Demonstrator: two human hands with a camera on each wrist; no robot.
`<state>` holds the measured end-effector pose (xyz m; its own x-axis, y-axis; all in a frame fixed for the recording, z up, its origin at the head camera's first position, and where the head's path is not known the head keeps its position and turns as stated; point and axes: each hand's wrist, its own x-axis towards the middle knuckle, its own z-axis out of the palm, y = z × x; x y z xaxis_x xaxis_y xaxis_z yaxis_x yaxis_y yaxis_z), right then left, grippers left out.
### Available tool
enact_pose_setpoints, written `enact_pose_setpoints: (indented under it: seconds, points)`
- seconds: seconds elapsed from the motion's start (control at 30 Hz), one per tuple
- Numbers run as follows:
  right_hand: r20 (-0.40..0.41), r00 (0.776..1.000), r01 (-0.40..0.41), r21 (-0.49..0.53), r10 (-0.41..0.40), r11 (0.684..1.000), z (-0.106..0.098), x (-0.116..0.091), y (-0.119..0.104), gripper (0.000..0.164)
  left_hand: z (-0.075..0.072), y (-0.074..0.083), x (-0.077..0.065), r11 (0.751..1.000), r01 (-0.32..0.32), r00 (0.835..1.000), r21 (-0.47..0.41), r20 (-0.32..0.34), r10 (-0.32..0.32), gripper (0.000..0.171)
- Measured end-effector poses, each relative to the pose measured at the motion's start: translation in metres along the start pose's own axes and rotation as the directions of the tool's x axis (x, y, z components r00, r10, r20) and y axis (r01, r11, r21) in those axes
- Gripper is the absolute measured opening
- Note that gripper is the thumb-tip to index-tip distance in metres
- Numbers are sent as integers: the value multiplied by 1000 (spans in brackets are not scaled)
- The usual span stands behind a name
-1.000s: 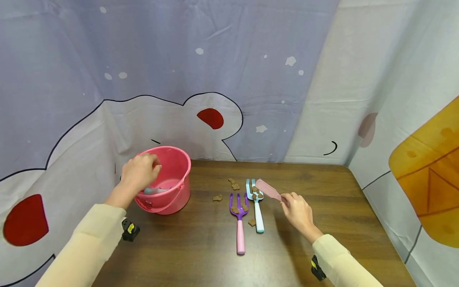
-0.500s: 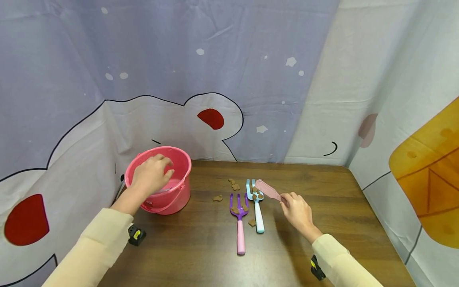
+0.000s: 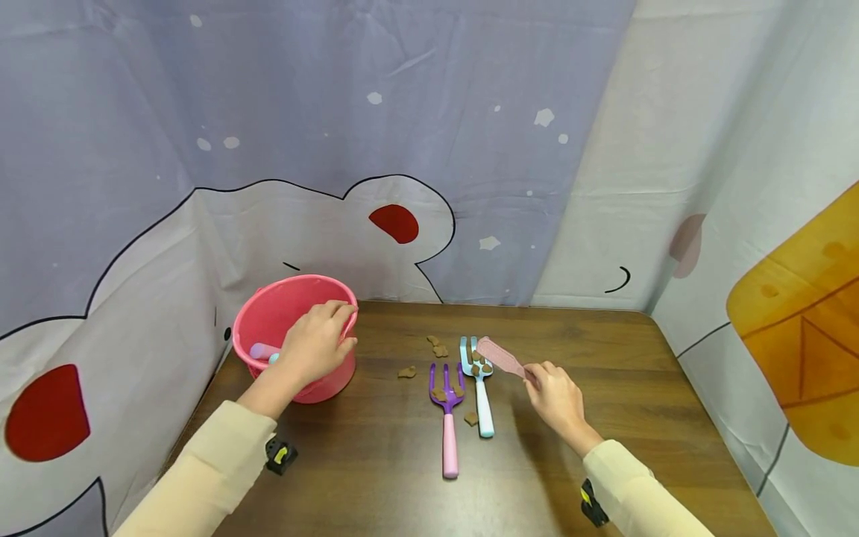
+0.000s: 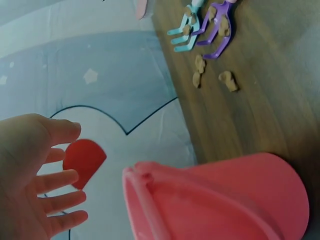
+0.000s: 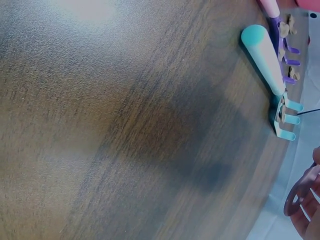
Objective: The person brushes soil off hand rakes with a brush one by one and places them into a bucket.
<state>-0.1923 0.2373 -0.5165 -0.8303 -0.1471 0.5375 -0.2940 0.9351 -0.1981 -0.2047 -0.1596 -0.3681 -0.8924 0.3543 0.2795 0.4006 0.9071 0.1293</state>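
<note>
Wearing two cream sleeves point(image 3: 208, 466), we stretch both arms over a wood-grain bench point(image 3: 376, 481), a small black device point(image 3: 280, 455) with a yellow mark showing beside each cuff. Nearer than the left, our right hand point(image 3: 558, 399) has its fingers clamped on the handle end of a pink toy shovel point(image 3: 499, 356). In the head view the blade's tip overlaps the tines of a light-blue toy fork point(image 3: 482, 395) with a whitish handle; we cannot tell whether they touch.

Just left of that lies a purple toy fork point(image 3: 450, 432) with a pink handle, pointing away from us. Brown lumps sit on the heads of both forks. One loose lump point(image 3: 471, 418) lies between the handles, another point(image 3: 406, 372) to the left, and a close pair point(image 3: 440, 350) beyond the purple tines.

Our left hand point(image 3: 314, 347) hangs at the right side of a pink bucket point(image 3: 335, 382), its fingers apart and relaxed; the left wrist view shows a gap between it and the bucket. Inside the bucket we see a lilac rod-like end point(image 3: 263, 350) and a bit of light blue. Behind everything hangs a lavender-and-white printed cloth point(image 3: 302, 97).
</note>
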Motion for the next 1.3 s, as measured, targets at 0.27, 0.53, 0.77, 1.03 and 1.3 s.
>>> enact_pose_setpoints:
  seconds: [0.27,0.53,0.77,1.03,1.3]
  points:
    - [2,1000,-5,1,5,1000,1,0,-1,22,17,13,4,998,-55,998,-30,-10,55,69]
    - [7,1000,-7,4,7,1000,1,-2,-2,22,46,30,3,994,-95,995,-44,11,95,66]
    - [1,1000,-12,-1,12,1000,1,-2,-1,23,72,41,-1,999,-46,998,-29,44,47,66]
    - [11,1000,-16,-7,16,1000,1,-2,1,23,104,54,-10,1000,21,995,-6,96,-20,64]
    - [5,1000,-5,-4,5,1000,0,1,4,21,129,62,-13,999,44,989,-2,143,-43,58]
